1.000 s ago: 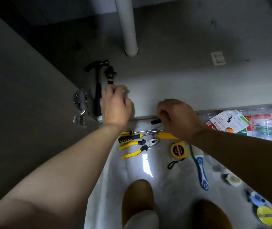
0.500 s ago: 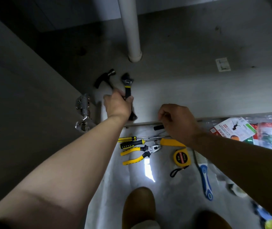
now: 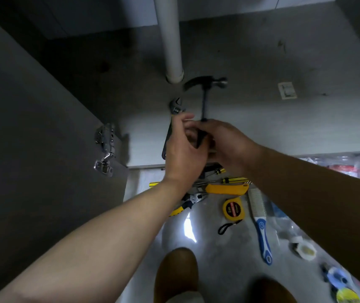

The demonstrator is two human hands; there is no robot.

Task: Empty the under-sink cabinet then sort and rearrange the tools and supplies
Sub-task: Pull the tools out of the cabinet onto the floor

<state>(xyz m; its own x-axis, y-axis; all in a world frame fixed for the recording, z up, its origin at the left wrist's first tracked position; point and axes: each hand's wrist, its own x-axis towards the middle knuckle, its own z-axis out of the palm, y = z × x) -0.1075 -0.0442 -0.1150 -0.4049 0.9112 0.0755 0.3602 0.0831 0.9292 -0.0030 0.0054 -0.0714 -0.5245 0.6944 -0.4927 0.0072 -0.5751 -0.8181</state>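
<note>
Left hand (image 3: 183, 147): raised over the front edge of the cabinet floor (image 3: 273, 127), fingers curled; the wrench handle runs along its far side and seems to be held there.
Right hand (image 3: 231, 143): touching the left hand, fingers wrapped round the hammer handle.
Hammer (image 3: 205, 84): upright above both hands, dark head at the top, just in front of the foot of the pipe, claw to the left and face to the right.
Wrench (image 3: 175, 106): left of the hammer shaft, jaw end pointing up and away, its lower part hidden behind the left hand.
Pipe (image 3: 170, 40): white, vertical, meeting the cabinet floor near the back.
Cabinet floor: grey and stained, with a small pale sticker (image 3: 287, 90) on the right.
Door (image 3: 32, 127): swung open at the left, with a metal hinge (image 3: 104, 147) on its inner edge.
Floor (image 3: 218, 248): glossy, carrying the sorted tools in front of the cabinet.
Screwdrivers (image 3: 233, 179): yellow-and-black striped handles, lying just below the hands and partly hidden by the arms.
Knife (image 3: 225, 189): yellow body, lying crosswise below the screwdrivers.
Pliers (image 3: 187, 202): yellow-and-black grips, half under the left forearm.
Tape measure (image 3: 233, 209): yellow case marked 2m, with a black loop below it.
Brush (image 3: 261, 217): white bristles and blue handle, right of the tape measure.
Tape roll (image 3: 303, 250): pale, further right, near the right forearm.
</note>
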